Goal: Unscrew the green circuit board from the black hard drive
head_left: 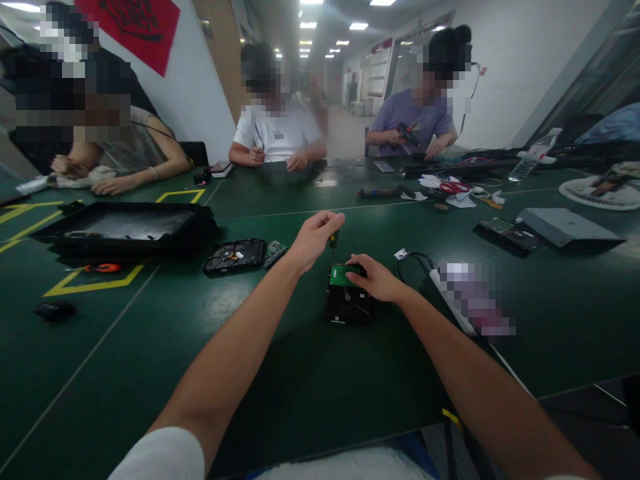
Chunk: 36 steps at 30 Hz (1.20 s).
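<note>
A black hard drive [349, 305] with a green circuit board [339, 275] at its far end lies on the green table in front of me. Above that board my left hand [319, 239] is closed around the handle of a screwdriver [334, 239], whose thin shaft points down at the board. My right hand [375, 277] rests on the drive's right side, fingers curved over the board's edge and the thumb lying on the board. Left of my left hand are another hard drive [235, 256] and a loose circuit board [275, 253].
Stacked black trays [125, 233] stand at left, near a black mouse [55, 310]. A power strip [453, 300] with a cable lies right of my hands. Farther right are a drive [507, 235], a grey case [570, 230] and a bottle [535, 157]. Three people sit across the table.
</note>
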Each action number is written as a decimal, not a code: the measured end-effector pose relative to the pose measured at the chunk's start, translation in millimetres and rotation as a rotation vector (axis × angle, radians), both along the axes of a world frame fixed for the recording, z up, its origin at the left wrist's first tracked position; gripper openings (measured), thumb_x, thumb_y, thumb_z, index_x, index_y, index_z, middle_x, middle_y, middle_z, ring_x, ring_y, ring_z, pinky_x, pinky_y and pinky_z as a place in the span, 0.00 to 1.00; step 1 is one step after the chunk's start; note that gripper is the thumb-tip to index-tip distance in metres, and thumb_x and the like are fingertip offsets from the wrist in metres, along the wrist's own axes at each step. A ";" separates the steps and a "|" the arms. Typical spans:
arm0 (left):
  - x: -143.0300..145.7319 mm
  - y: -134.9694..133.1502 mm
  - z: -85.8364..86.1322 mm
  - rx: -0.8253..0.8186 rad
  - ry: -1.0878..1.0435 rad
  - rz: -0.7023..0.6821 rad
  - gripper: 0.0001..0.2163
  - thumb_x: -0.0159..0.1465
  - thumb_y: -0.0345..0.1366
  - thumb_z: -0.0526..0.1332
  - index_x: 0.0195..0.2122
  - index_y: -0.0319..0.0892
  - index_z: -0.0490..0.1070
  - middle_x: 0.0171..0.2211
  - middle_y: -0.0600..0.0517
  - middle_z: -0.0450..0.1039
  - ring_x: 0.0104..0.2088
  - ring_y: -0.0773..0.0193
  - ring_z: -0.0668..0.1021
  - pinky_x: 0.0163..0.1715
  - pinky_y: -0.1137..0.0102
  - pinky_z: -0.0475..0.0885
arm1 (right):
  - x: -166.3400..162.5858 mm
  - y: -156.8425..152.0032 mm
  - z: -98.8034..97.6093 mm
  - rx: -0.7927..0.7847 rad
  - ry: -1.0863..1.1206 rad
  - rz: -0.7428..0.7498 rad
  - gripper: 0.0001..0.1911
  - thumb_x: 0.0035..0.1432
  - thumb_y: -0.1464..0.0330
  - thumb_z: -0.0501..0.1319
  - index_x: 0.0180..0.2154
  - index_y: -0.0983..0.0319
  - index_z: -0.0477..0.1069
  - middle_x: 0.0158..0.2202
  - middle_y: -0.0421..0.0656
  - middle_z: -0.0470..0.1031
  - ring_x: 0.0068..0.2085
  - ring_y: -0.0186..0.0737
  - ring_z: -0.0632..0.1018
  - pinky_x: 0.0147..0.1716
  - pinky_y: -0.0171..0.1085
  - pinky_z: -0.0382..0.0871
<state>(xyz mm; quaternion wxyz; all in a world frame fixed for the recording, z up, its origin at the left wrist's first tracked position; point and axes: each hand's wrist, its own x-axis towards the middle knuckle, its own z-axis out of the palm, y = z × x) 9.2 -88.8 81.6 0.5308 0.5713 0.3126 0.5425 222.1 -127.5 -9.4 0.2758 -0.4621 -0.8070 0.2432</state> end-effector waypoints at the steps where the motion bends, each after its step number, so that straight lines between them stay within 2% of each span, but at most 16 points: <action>1: -0.1 -0.3 0.6 -0.003 0.000 -0.007 0.12 0.67 0.43 0.71 0.33 0.41 0.76 0.31 0.53 0.74 0.32 0.69 0.74 0.33 0.74 0.68 | -0.3 -0.6 0.9 -0.002 0.002 -0.001 0.15 0.69 0.61 0.63 0.55 0.56 0.73 0.58 0.49 0.76 0.67 0.54 0.74 0.65 0.54 0.67; 7: 0.9 -0.8 -1.2 -0.057 -0.056 -0.074 0.12 0.67 0.43 0.69 0.39 0.40 0.73 0.34 0.49 0.80 0.34 0.65 0.80 0.40 0.69 0.74 | -0.6 0.1 0.1 -0.006 -0.005 -0.012 0.15 0.69 0.61 0.63 0.55 0.55 0.73 0.59 0.49 0.76 0.67 0.55 0.73 0.65 0.55 0.67; 13: 2.1 -0.4 0.3 -0.159 -0.171 -0.151 0.09 0.66 0.41 0.64 0.38 0.40 0.72 0.35 0.44 0.82 0.37 0.57 0.84 0.45 0.60 0.78 | -0.5 2.4 -3.8 0.010 0.009 -0.014 0.15 0.68 0.62 0.64 0.55 0.55 0.73 0.58 0.49 0.77 0.68 0.54 0.73 0.65 0.55 0.67; 18: 4.3 -0.8 0.9 -0.198 -0.174 -0.096 0.08 0.65 0.38 0.61 0.32 0.40 0.74 0.31 0.48 0.77 0.31 0.62 0.79 0.38 0.66 0.77 | -1.0 1.4 -1.9 0.006 0.008 -0.020 0.15 0.68 0.63 0.64 0.54 0.55 0.74 0.58 0.49 0.77 0.65 0.53 0.76 0.64 0.53 0.68; 23: 2.2 3.3 -5.4 -0.167 -0.135 -0.128 0.14 0.69 0.45 0.61 0.31 0.41 0.74 0.27 0.50 0.70 0.27 0.64 0.73 0.31 0.68 0.73 | -0.4 1.9 -2.1 0.009 -0.003 -0.015 0.14 0.68 0.62 0.64 0.54 0.55 0.73 0.58 0.49 0.76 0.64 0.53 0.76 0.64 0.53 0.69; 30: 2.5 5.4 -8.6 -0.101 -0.082 -0.124 0.20 0.69 0.56 0.63 0.35 0.43 0.72 0.26 0.52 0.73 0.25 0.65 0.74 0.32 0.68 0.73 | -1.4 2.6 -2.8 0.005 0.011 -0.011 0.14 0.68 0.62 0.64 0.54 0.55 0.73 0.58 0.48 0.77 0.65 0.53 0.75 0.65 0.53 0.68; 36: -1.8 -0.3 0.5 -0.105 -0.078 -0.187 0.20 0.71 0.55 0.63 0.39 0.40 0.75 0.33 0.46 0.80 0.34 0.61 0.81 0.39 0.66 0.76 | 0.7 1.4 -3.6 0.012 0.014 -0.006 0.15 0.68 0.62 0.64 0.55 0.55 0.73 0.58 0.48 0.76 0.67 0.54 0.74 0.65 0.54 0.67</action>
